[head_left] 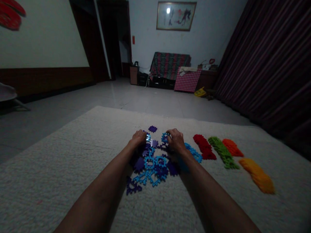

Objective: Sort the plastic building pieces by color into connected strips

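A loose pile of flat plastic toothed building pieces, dark purple and light blue, lies on the pale mat between my arms. At the pile's far left, my left hand (139, 137) has its fingers bent round the edge of a light blue toothed piece (148, 137). Opposite it, my right hand (176, 139) pinches another light blue toothed piece (165, 138) with thumb and fingers. Light blue square frames (149, 162) and purple pieces (139, 165) overlap nearer to me. One purple piece (153, 128) lies apart, beyond both hands.
Right of my right arm, toothed pieces lie in rows by colour: blue (193, 152), red (204, 147), green (223, 152), orange-red (232, 147) and yellow-orange (258, 175). Around the mat (73, 145) runs a tiled floor. A dark curtain (262, 58) hangs on the right.
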Demonstrator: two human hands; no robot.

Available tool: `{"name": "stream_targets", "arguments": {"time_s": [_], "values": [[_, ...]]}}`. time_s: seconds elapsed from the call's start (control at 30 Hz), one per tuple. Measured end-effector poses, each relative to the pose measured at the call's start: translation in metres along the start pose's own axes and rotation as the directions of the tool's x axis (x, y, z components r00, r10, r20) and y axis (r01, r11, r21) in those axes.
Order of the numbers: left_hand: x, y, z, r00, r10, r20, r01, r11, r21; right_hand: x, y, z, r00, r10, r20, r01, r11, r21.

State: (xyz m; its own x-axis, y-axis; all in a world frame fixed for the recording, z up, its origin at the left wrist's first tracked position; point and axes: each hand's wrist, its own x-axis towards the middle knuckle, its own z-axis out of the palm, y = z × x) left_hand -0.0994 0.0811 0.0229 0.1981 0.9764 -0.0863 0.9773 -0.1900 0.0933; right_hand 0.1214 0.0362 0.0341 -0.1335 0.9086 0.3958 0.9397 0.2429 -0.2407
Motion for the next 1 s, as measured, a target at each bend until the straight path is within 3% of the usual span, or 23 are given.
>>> {"name": "stream_targets", "arguments": {"time_s": [0.2,0.43,0.5,0.57,0.7,0.8,1.0], "values": [[0.0,0.0,-0.002,1.0,-0.004,-0.012,0.004,1.0,0.008,-0.028,0.05,-0.031,0.974,0.099,-0.206,-0.093,0.995,0.039],[-0.003,-0.001,-0.011,1.0,-0.006,-0.03,0.006,1.0,-0.028,-0.064,0.088,-0.039,0.968,0.243,-0.061,-0.245,0.969,-0.041],[-0.006,0.002,-0.017,0.996,-0.035,-0.08,0.031,0.998,-0.054,-0.07,0.088,-0.036,0.962,0.258,-0.084,-0.261,0.965,-0.025],[-0.011,0.009,-0.023,0.987,-0.051,-0.154,0.036,0.995,-0.095,-0.076,0.085,-0.03,0.957,0.216,-0.196,-0.212,0.976,0.041],[-0.029,0.044,-0.024,0.974,0.037,-0.226,-0.081,0.979,-0.189,-0.098,0.069,-0.016,0.881,0.115,-0.459,-0.017,0.977,0.212],[-0.044,0.084,-0.013,0.971,0.152,-0.186,-0.196,0.951,-0.241,-0.118,0.056,-0.005,0.821,0.15,-0.551,0.005,0.963,0.269],[-0.055,0.151,0.016,0.95,0.257,-0.177,-0.3,0.909,-0.29,-0.131,0.048,0.004,0.863,0.034,-0.505,0.084,0.974,0.209]]}}
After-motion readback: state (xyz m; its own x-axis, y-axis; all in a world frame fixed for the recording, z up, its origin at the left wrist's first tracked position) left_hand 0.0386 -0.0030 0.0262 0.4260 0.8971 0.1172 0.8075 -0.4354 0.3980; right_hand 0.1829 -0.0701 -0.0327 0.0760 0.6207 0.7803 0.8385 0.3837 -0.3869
